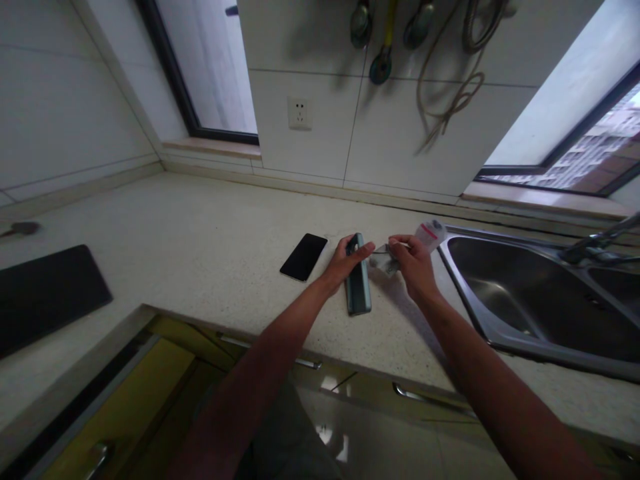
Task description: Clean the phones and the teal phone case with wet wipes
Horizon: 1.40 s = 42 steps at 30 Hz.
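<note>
My left hand point(347, 261) lies over the top end of a dark green smartphone point(359, 290), its fingers wrapped across the phone, which lies flat on the speckled stone countertop point(220, 213). Just left of that hand, a black smartphone point(303, 257) lies face up, not touched. My right hand point(413, 265) pinches a crumpled clear plastic wrapper point(384, 259) close to the green phone's upper end. Beyond my right fingers stands a translucent white packet with a red stripe point(430, 235). I cannot tell whether it is joined to the wrapper.
A stainless steel double sink point(515, 287) with a faucet point(590, 245) lies to the right. A black board point(47, 297) sits at the left counter edge. Ladles and a coiled cord point(450, 73) hang on the tiled wall above a socket point(300, 113).
</note>
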Each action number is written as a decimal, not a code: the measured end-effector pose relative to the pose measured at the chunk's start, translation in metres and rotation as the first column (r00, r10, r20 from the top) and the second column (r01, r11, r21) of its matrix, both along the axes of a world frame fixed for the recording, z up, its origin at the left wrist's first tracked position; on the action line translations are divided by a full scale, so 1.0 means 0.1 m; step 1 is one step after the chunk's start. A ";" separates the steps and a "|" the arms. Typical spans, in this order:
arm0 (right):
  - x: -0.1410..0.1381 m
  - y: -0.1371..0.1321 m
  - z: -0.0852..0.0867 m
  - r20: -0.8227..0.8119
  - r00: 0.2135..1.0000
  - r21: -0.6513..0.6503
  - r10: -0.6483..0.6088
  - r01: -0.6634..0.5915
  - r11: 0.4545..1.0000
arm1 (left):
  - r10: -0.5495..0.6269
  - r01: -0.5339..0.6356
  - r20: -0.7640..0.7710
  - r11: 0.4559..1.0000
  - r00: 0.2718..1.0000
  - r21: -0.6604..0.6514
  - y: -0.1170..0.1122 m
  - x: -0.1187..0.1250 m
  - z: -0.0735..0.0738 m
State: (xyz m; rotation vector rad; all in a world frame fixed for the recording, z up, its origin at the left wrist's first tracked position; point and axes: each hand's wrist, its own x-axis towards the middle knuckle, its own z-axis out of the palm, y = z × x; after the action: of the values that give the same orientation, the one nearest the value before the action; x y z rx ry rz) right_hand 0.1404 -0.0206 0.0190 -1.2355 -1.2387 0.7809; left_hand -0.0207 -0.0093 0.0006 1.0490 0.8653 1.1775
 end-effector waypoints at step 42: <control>0.07 -0.05 -0.12 0.758 0.647 -0.104 0.085 -0.010 0.995 | 0.354 -0.291 -0.930 0.904 0.096 0.313 0.14 -0.65 0.11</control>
State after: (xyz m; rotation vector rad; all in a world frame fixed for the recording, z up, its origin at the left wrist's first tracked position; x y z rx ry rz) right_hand 0.1476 -0.0256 0.0071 -1.7005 -1.9417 0.3233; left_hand -0.0855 0.0045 0.0116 1.7668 2.2530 0.6915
